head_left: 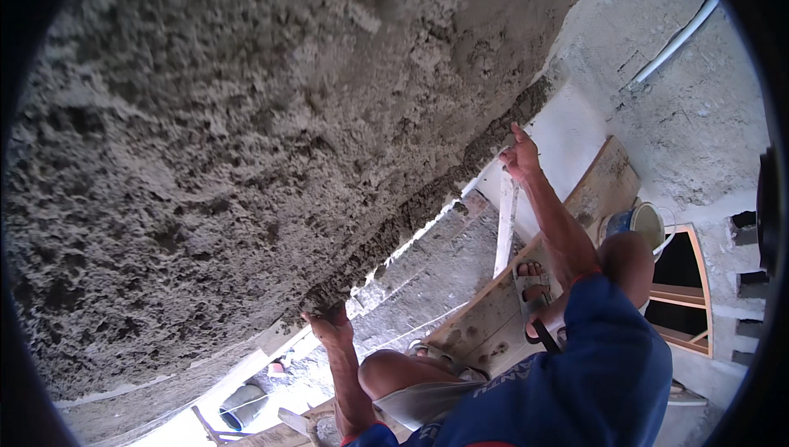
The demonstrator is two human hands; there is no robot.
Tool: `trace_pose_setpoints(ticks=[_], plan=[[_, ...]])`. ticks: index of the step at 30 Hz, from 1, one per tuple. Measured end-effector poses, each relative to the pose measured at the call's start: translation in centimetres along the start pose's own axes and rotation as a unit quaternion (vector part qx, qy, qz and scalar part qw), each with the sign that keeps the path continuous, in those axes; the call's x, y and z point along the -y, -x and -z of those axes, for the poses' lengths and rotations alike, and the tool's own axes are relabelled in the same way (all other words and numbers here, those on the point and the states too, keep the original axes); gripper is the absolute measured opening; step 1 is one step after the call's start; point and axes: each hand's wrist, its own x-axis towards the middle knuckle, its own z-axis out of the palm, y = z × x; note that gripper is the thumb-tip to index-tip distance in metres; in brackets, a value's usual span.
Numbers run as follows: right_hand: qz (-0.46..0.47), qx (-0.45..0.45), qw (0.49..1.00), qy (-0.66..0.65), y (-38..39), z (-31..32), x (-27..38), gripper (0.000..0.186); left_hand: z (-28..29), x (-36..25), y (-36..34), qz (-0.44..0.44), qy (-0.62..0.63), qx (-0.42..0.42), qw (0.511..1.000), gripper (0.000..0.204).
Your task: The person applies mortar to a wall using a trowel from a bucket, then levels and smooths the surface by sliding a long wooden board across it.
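1. Mortar-caked strip (423, 203) slants between your hands, against rough plaster (238, 159); likely stiff, gritty, weighty (core hidden). Ends look the best hold.
2. Your left hand (331, 329) curls at the lower end; right hand (520, 157), one finger extended, at the upper. Cannot tell if either grips.
3. Room opens beneath; mind the plank (493, 332) edge, bucket (647, 223).

Across the upper left of the frame, the mortar coat (230, 159) is showing a rough, pitted, matt face – it is looking smoother near the top centre. Along its lower edge, a dark strip (411, 209) is wearing crumbly mortar. At lower centre, wooden planks (503, 313) are looking matt and stained; below, the shirt (534, 398) is showing dull cloth – the upper-right pipe (678, 40) is appearing smooth.
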Motion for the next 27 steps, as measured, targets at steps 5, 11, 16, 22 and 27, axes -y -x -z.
trace_pose_setpoints(ticks=[5, 11, 16, 22, 27], plan=[[-0.001, -0.08, 0.993, 0.087, 2.8, -1.6, -4.5, 0.055, 5.3, -2.9, -1.9, 0.021, 0.016, 0.021, 0.999, 0.066], [-0.102, -0.016, 0.993, 0.062, 9.6, -3.8, -15.2, 0.06, 14.9, -10.1, -5.1, -0.013, 0.002, -0.109, 0.994, 0.051], [-0.079, 0.002, 0.997, -0.025, 9.7, -3.6, -16.8, 0.048, 15.6, -10.9, -5.3, -0.034, 0.007, -0.18, 0.983, 0.052], [0.001, -0.02, 1.0, 0.016, 3.6, -1.6, -6.3, 0.04, 5.8, -5.7, -1.5, -0.058, -0.022, -0.107, 0.992, 0.058], [-0.009, 0.059, 0.998, -0.031, 0.5, -0.9, 3.0, 0.032, -2.7, -2.3, 1.6, -0.015, -0.01, 0.0, 1.0, 0.045]])
